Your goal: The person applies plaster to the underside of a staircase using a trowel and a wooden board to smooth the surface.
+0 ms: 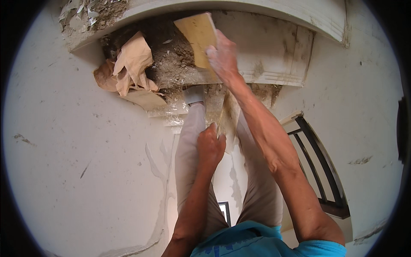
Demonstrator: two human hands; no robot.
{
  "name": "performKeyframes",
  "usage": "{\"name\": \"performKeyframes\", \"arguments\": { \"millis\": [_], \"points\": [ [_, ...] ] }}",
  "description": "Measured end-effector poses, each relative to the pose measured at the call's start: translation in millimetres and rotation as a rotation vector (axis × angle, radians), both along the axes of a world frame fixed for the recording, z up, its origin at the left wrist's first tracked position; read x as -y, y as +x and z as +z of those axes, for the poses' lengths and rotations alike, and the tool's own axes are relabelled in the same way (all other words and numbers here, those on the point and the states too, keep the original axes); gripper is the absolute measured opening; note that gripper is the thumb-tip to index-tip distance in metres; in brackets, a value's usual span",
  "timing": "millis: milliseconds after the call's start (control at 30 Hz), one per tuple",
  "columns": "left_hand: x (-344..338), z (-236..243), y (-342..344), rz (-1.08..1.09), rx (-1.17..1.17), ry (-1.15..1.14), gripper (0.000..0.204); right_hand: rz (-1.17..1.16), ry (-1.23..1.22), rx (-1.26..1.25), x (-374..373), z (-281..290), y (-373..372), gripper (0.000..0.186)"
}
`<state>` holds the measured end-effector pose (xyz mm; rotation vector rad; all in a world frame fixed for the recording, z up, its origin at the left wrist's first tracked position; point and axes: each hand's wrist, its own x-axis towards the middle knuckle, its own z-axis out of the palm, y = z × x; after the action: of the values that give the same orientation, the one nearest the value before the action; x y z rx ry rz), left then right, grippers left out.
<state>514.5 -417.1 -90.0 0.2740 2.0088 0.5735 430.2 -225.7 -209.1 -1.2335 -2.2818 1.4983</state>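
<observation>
My right hand (224, 58) grips a flat yellowish board (198, 35) with a pale edge, its fingers bent round the right side. The board stands tilted over the stair tread, at the right border of a heap of brown dirt (169, 58) with white chips. Lower down, between my legs, my left hand (211, 143) is closed in a fist. Just above that fist hangs a thin brownish sheet-like thing (230, 113); whether the fingers hold it cannot be made out. Crumpled brown paper (135, 60) lies left of the dirt, at the end of the step.
A higher white step (265, 10) curves across the top, with more rubble (96, 13) at its left. Chips litter the lower steps near my shoe (194, 94). Walls rise on both sides. A dark railing (323, 167) stands at the lower right.
</observation>
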Motion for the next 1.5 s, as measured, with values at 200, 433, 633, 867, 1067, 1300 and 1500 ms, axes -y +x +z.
{"name": "performKeyframes", "arguments": {
  "millis": [200, 433, 633, 867, 1067, 1300, 1500],
  "points": [
    [2.7, -3.6, 3.9, 0.018, -0.008, 0.085, 0.018, -0.067, 0.165, 0.072, -43.2, 27.5, 75.4, 0.037],
    [3.5, -5.0, 7.4, 0.018, -0.053, 0.105, 0.019, 0.29, 0.775, 0.415, -99.4, 41.8, 98.9, 0.046],
    [1.3, -2.1, 3.4, 0.038, -0.043, 0.089, 0.021, 0.292, 0.869, 0.449, -129.7, 14.6, 120.4, 0.048],
    [-3.1, 0.1, 2.4, 0.041, -0.009, 0.058, 0.022, 0.402, 0.95, 0.283, -77.9, -18.0, 72.4, 0.03],
    [-4.5, 3.3, -1.2, -0.009, 0.013, 0.022, 0.021, 0.391, 0.905, 0.164, 17.8, -9.5, -2.6, 0.015],
    [1.4, 5.8, -6.4, 0.019, 0.028, 0.008, 0.018, 0.325, 0.803, 0.008, 2.6, 19.1, -22.3, 0.025],
    [6.5, 2.4, -7.3, 0.023, 0.032, 0.046, 0.017, 0.274, 0.836, 0.332, -29.9, 8.7, 7.7, 0.027]
  ]
}}
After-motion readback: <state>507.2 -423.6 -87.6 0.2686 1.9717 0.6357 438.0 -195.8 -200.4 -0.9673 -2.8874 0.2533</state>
